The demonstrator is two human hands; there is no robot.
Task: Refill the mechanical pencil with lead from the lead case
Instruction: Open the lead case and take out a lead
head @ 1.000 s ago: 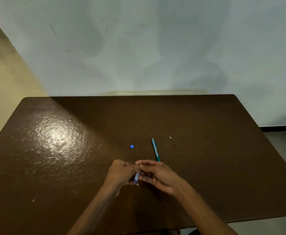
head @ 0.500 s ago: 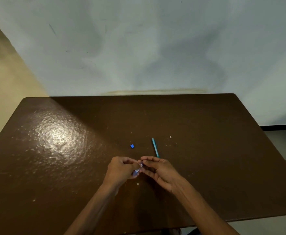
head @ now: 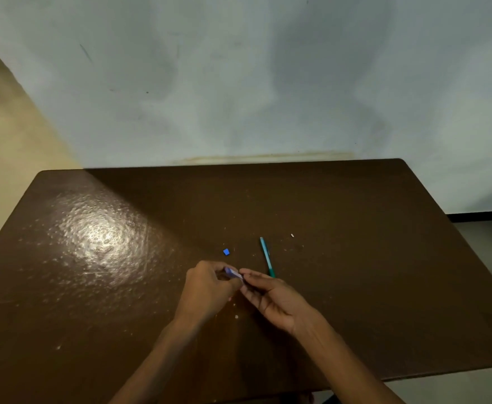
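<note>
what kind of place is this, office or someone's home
Hard to say; likely a plain room at home or school: a bare brown table pushed against a stained painted wall, holding only a teal mechanical pencil.

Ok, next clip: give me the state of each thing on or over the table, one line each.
lead case: held over the table, gripped by both hands
left hand: fingers curled round the case
right hand: fingertips pinch the case end
mechanical pencil: lying flat, untouched
blue cap: off, lying apart
</note>
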